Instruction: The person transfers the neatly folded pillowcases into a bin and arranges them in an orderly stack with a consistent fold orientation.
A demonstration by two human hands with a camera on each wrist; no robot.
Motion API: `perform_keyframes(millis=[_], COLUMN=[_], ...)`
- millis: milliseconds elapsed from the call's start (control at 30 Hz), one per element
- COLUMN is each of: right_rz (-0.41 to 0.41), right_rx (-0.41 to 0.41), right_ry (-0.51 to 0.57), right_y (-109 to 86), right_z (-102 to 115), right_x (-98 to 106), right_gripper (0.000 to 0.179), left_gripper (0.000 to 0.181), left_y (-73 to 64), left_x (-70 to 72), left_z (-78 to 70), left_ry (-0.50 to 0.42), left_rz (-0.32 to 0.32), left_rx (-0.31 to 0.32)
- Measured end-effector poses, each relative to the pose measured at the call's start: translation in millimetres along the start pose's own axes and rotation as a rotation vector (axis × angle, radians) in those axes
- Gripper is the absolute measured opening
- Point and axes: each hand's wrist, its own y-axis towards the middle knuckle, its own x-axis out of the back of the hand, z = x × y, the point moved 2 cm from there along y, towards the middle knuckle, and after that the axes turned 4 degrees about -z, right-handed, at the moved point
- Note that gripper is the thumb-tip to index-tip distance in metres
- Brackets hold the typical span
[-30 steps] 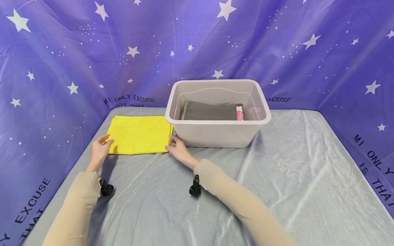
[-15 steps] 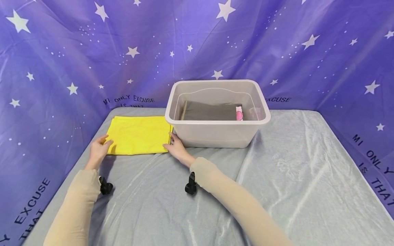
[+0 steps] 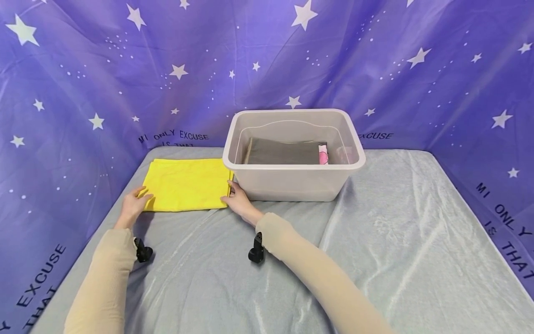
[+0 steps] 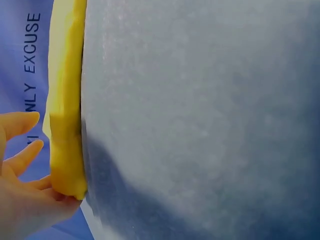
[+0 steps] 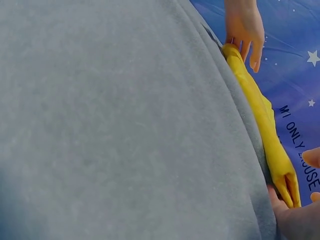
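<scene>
A folded yellow cloth (image 3: 187,184) lies flat on the left part of the bed-like surface, its folds showing as a thick edge in the left wrist view. At its left edge, my left hand (image 3: 132,204) touches the near corner with fingers spread and loosely bent. My right hand (image 3: 239,199) is at the right edge, thumb by the near corner and fingers along the side, between the cloth and the bin. In the right wrist view the cloth (image 5: 265,125) runs between both hands. Parts of the fingertips are hidden against the cloth.
Close to the right hand stands a light grey plastic bin (image 3: 292,184). Inside it are a dark grey folded item (image 3: 283,152) and a pink-and-white piece (image 3: 323,155). Grey plush fabric (image 3: 396,241) covers the surface; a purple starry curtain (image 3: 200,93) encloses it.
My right hand has shifted slightly left, closer in against the cloth's right edge. My left hand and the cloth have stayed nearly in place.
</scene>
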Motion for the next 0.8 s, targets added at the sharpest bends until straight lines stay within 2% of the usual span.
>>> perform_keyframes(millis=[133,300,400,600,667,800], right_rz=[-0.020,-0.024,-0.025,-0.032,-0.036,-0.042], right_rx=[0.016,0.032,0.034,0.013,0.007,0.008], right_ry=[-0.069,-0.117,-0.138,-0.156,-0.152,-0.136], right_y=[0.5,3.8,6.0,7.6,8.0,8.6], right_z=[-0.5,-2.0,-3.4,-3.5,-4.3,-6.0], right_x=[-1.0,-2.0,-3.3,-4.5,-4.8,-5.8], right_gripper=[0.056,0.054,0.052,0.050,0.050,0.051], left_gripper=[0.055,0.054,0.055,0.056,0.056,0.054], left_y=[0.5,4.3,7.8,13.3,14.3,16.3], left_x=[2.7,5.6,6.2,5.1,4.4,3.9], left_z=[3.9,6.2,6.1,4.7,4.2,3.9], left_ry=[-0.007,-0.021,-0.038,-0.125,-0.146,-0.175], left_rz=[0.011,0.027,0.038,0.055,0.064,0.067], left_rx=[-0.004,0.030,0.074,0.203,0.225,0.228])
